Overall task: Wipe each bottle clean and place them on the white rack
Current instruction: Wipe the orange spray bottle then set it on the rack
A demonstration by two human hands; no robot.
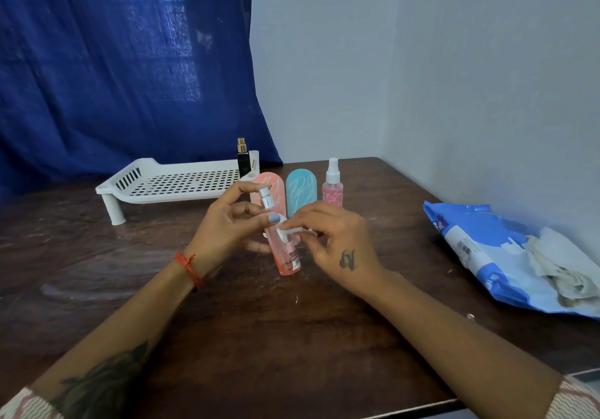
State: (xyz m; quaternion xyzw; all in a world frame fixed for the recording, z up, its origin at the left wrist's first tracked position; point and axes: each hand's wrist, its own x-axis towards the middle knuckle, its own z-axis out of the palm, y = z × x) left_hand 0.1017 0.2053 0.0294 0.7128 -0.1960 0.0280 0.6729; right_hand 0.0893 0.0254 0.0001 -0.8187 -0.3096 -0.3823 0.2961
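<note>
While held: black bottle (243,158) on white rack (181,180).

Perforated plastic rack (181,181), scuffed wooden table (292,337)

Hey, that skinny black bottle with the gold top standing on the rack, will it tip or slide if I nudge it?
Likely tippy: the black bottle stands tall and narrow at the right end of the white rack. The rack's floor is a perforated grid, so its footing may be uneven. It looks like glass, so probably heavy for its size and breakable if it falls.
</note>
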